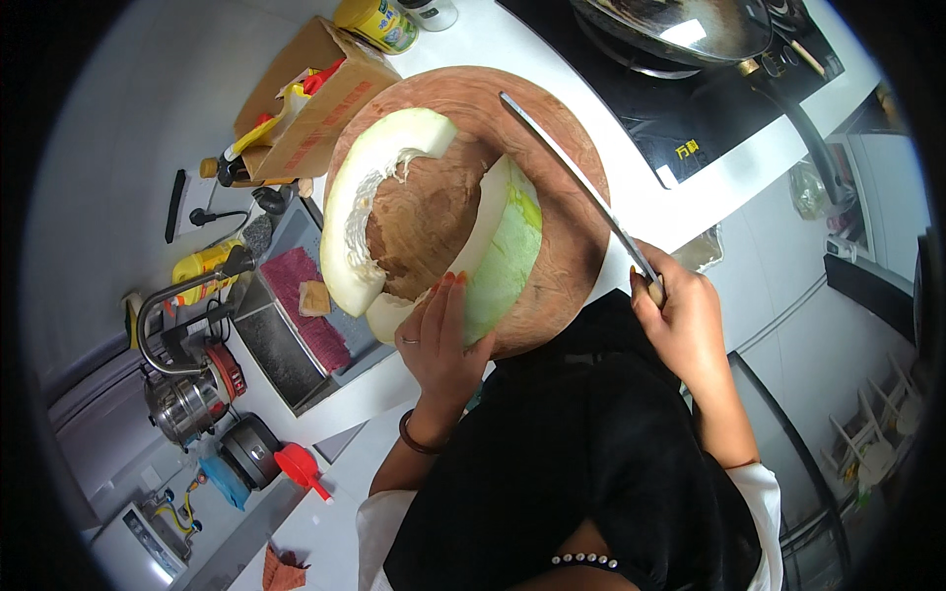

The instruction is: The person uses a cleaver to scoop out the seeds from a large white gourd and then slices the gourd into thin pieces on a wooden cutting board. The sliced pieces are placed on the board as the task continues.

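Two curved pieces of a pale green melon, likely winter melon, lie on a round wooden chopping board. One melon piece (347,214) rests at the board's left, its white stringy inner side facing the middle. My left hand (441,332) presses on the near end of the other melon piece (506,255), whose green rind faces right. My right hand (676,318) grips the handle of a knife (569,162). Its blade is seen nearly edge-on above the right part of the chopping board (565,295), apart from the melon.
Left of the board is a sink (277,369) with a red cloth (303,295) and a curved faucet (148,318). Beyond stand a cardboard box (318,111) and a yellow tub (380,26). A lidded wok (672,29) sits on a black cooktop (650,125) at upper right.
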A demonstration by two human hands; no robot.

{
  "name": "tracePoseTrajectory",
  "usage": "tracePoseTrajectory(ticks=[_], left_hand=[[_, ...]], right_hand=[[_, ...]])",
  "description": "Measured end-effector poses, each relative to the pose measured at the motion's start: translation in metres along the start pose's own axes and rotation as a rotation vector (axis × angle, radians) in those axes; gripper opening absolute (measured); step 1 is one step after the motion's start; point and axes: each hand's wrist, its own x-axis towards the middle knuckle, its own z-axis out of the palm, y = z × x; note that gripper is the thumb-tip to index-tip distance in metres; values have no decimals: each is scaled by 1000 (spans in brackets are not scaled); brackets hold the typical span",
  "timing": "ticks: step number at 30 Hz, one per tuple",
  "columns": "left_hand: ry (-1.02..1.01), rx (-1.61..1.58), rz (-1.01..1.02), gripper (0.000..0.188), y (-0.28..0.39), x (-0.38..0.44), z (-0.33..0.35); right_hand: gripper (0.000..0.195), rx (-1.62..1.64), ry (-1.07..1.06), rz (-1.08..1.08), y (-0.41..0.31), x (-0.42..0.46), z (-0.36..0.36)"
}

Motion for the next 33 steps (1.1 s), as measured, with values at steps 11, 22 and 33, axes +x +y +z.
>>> tracePoseTrajectory(ticks=[11,22,33], left_hand=[[113,260,237,62,10,-25,29],[145,284,247,52,16,-45,58],[-98,61,97,47,24,-30,43]], right_hand=[[35,47,-33,-10,2,-1,8],[35,107,-35,-33,12,-8,19],[48,121,-98,-234,6,-13,17]])
